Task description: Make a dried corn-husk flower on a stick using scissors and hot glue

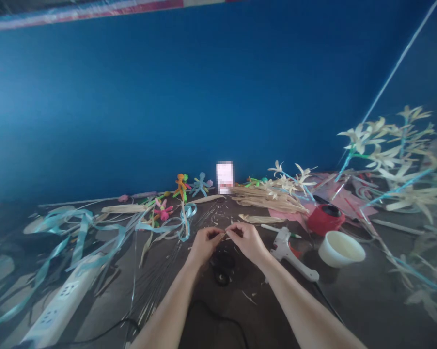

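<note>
The small piece (225, 234) is mostly hidden by fingertips and too tiny to identify; it lies at two o'clock from the left hand (205, 245) and half past nine from the right hand (246, 241), both pinching it. At six o'clock, a black looped tool (222, 277) blurs; the power strip (60, 301), at eight, is cut off below

White glue gun (292, 256), pale-blue ribbon (83, 233), deep blue wall (218, 92)
</note>
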Demonstrator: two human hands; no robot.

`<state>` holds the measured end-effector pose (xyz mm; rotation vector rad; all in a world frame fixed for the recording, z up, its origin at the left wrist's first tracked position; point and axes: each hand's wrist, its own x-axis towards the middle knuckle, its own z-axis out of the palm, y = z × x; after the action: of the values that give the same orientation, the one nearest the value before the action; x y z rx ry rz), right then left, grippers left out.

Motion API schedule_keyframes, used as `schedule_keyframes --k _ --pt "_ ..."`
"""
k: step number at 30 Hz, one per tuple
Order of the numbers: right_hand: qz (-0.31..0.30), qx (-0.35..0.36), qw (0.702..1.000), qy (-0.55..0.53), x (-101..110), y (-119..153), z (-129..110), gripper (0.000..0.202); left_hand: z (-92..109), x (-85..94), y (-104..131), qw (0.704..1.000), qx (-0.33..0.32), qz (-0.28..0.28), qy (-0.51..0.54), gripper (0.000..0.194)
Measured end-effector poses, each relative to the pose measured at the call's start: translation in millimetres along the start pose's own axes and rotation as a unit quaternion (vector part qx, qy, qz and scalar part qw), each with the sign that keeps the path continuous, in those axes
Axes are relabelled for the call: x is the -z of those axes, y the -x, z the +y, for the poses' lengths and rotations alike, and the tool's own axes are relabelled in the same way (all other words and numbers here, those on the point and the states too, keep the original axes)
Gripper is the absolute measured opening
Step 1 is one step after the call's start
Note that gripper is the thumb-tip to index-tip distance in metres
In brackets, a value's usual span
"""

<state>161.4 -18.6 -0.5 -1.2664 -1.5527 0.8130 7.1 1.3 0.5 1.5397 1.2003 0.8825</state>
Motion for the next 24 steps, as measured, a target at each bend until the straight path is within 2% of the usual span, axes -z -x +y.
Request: schedule_keyframes --k 4,7,13,16,24 --pt "-0.022 0.006 1.000 -0.013 2 -1 2 0.020 3 0.4 3 0.999 0.007 -0.013 0.044 0.036" --pt "-0.025 0.014 1.000 0.013 1 -1 3 0.019 2 2.3 3 1.000 -0.004 -0.012 0.016 0.031" --pt "0.012 0.051 0.996 0.069 -4 2 2 0.018 -3 3.2 3 0.992 -0.093 0.039 -0.074 0.016" --pt "0.025 0.068 0.994 0.076 -7 2 -2 0.018 -3 2.0 4 0.983 -0.125 0.065 -0.115 0.014" --pt "0.060 0.131 0.983 0.116 -20 6 -17 0.016 -8 7.0 6 0.963 -0.190 0.126 -0.146 0.014"
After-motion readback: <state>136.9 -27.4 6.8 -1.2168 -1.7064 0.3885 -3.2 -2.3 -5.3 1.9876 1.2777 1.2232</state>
